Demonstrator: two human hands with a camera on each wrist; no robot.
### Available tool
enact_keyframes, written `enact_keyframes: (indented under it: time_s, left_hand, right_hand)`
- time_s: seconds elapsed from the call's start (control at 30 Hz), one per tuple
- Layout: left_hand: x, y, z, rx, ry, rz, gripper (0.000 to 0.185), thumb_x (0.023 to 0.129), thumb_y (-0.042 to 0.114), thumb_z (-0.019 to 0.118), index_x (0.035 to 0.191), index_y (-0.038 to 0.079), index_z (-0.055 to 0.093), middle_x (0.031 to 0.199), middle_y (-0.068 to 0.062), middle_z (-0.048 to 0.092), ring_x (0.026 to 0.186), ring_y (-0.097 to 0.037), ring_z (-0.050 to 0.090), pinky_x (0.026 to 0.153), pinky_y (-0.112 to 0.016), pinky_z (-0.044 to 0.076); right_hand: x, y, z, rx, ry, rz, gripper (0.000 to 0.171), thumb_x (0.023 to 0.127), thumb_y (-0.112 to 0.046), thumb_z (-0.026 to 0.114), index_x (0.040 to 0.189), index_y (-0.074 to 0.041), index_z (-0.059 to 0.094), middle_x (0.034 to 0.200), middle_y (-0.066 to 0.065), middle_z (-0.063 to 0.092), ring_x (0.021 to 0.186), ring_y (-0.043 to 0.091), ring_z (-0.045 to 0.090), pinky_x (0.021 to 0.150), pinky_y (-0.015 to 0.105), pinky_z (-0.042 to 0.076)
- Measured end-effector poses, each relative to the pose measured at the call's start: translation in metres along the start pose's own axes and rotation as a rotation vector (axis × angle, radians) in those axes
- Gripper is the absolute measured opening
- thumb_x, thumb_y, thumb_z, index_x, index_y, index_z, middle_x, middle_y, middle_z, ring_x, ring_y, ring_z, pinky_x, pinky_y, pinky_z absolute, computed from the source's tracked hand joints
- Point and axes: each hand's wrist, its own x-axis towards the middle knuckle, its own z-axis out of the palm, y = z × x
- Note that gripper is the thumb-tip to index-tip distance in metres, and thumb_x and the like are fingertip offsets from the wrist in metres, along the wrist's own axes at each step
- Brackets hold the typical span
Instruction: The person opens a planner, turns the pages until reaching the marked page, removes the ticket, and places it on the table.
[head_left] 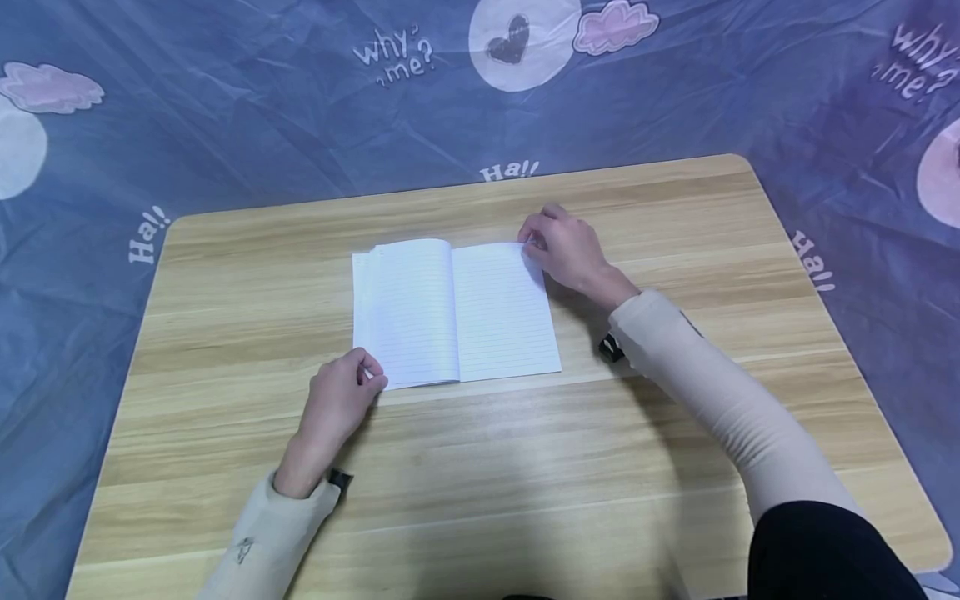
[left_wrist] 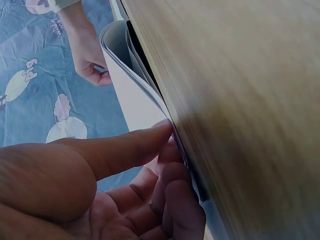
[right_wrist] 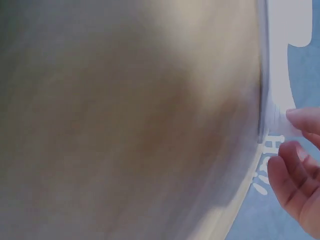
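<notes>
An open notebook (head_left: pixel 502 317) with lined white pages lies on the wooden table, its left-hand leaves bulging up from the spine. At its lower left corner my left hand (head_left: pixel 343 396) pinches the edge between thumb (left_wrist: pixel 145 142) and bent fingers, and the left wrist view shows the curved leaves (left_wrist: pixel 132 92) standing above the cover. My right hand (head_left: pixel 566 247) is over the upper right corner. Its thumb (right_wrist: pixel 302 120) rests at the page corner, while the other fingers (right_wrist: pixel 285 182) curve loosely, apart from the thumb, past the notebook's edge.
The light wooden table (head_left: pixel 600 483) has rounded corners. Behind it and along its sides hangs a blue printed cloth (head_left: pixel 262 108). A small black object (head_left: pixel 611 347) shows beneath the right cuff, and another dark piece (head_left: pixel 341 481) sits at the left cuff.
</notes>
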Motion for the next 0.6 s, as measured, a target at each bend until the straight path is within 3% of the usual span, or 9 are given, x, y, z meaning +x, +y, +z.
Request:
enact_keyframes:
  time_s: [0.23, 0.43, 0.6]
  left_hand:
    - [0.0, 0.001, -0.001, 0.004, -0.013, -0.01, 0.005, 0.092, 0.01, 0.071, 0.092, 0.007, 0.066, 0.073, -0.004, 0.057, 0.065, -0.022, 0.053, 0.058, -0.035, 0.041]
    - [0.0, 0.002, -0.002, 0.009, -0.013, -0.01, 0.006, 0.092, 0.009, 0.071, 0.092, 0.006, 0.066, 0.075, -0.005, 0.058, 0.068, -0.023, 0.054, 0.06, -0.036, 0.042]
    - [-0.001, 0.002, -0.001, 0.008, -0.01, 0.0, 0.006, 0.092, 0.009, 0.071, 0.092, 0.006, 0.066, 0.075, -0.005, 0.058, 0.068, -0.023, 0.054, 0.06, -0.036, 0.042]
  right_hand:
    - [0.003, -0.005, -0.007, 0.247, -0.067, 0.09, 0.004, 0.094, -0.012, 0.069, 0.098, -0.012, 0.069, 0.082, 0.006, 0.063, 0.073, 0.021, 0.057, 0.065, 0.034, 0.048]
    - [0.005, -0.011, -0.014, 0.489, -0.095, 0.17, 0.006, 0.094, -0.012, 0.071, 0.099, -0.012, 0.071, 0.08, 0.015, 0.064, 0.064, 0.03, 0.059, 0.049, 0.029, 0.047]
    - [0.01, -0.017, -0.019, 0.686, -0.14, 0.238, 0.011, 0.093, -0.016, 0.074, 0.101, -0.009, 0.071, 0.081, 0.017, 0.064, 0.062, 0.025, 0.061, 0.059, 0.04, 0.055]
